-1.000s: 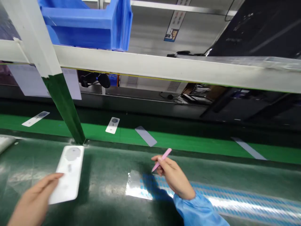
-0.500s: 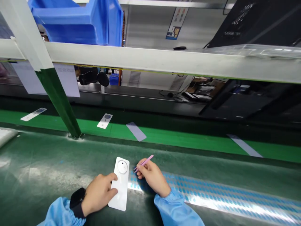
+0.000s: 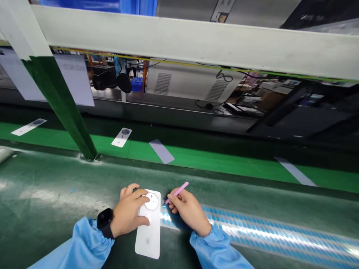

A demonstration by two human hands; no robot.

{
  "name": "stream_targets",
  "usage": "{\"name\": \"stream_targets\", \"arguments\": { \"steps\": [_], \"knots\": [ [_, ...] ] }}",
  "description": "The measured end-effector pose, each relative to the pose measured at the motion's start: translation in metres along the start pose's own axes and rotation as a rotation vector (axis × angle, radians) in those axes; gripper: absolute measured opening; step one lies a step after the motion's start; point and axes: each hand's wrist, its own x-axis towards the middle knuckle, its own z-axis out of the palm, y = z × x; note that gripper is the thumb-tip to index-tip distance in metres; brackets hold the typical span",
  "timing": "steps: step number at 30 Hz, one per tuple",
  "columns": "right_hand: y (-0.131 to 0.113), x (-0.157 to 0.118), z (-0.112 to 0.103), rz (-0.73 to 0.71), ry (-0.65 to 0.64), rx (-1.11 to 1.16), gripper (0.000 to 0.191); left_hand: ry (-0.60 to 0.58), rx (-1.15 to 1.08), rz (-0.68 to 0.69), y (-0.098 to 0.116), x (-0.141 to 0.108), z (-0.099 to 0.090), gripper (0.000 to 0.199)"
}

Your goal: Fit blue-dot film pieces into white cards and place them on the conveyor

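Note:
A white phone back cover (image 3: 148, 237) with a round camera area lies on the green bench top in front of me. My left hand (image 3: 130, 211) rests over its left side, fingers spread, with fingertips by the camera area and the thumb lower on the cover. Pink tweezers (image 3: 179, 190) are pinched in my right hand (image 3: 186, 209), just right of the cover. The tweezers' tips point down at the left end of a clear sheet (image 3: 252, 231) with rows of small blue pieces. Whether the tips hold a piece is too small to tell.
Beyond the bench runs a green strip (image 3: 196, 160) with more phone back covers (image 3: 122, 137) spaced along it. A green and white post (image 3: 61, 101) rises at the left. A pale beam (image 3: 182, 41) crosses overhead, below a blue bin (image 3: 112, 4).
My left hand has moved up the cover, its fingers now spread near the camera area. The cover and right hand appear slightly lower and to the right, as the head view has tilted down.

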Motion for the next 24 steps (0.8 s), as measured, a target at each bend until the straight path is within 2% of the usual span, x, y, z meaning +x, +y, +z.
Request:
{"name": "stream_targets", "arguments": {
  "steps": [5,13,19,24],
  "knots": [
    [0.004,0.003,0.002,0.03,0.041,0.031,0.033,0.003,-0.035,0.022,-0.004,-0.001,0.002,0.056],
    [0.001,0.0,0.004,-0.008,0.009,0.238,0.043,0.037,-0.045,0.025,-0.005,-0.003,0.006,0.056],
    [-0.005,0.004,0.024,-0.018,-0.009,0.188,0.039,0.042,-0.028,0.032,-0.004,-0.002,0.005,0.054],
    [0.0,0.01,0.026,0.012,0.004,0.198,0.039,0.041,-0.014,0.044,-0.003,-0.002,0.004,0.055]
  ]
}}
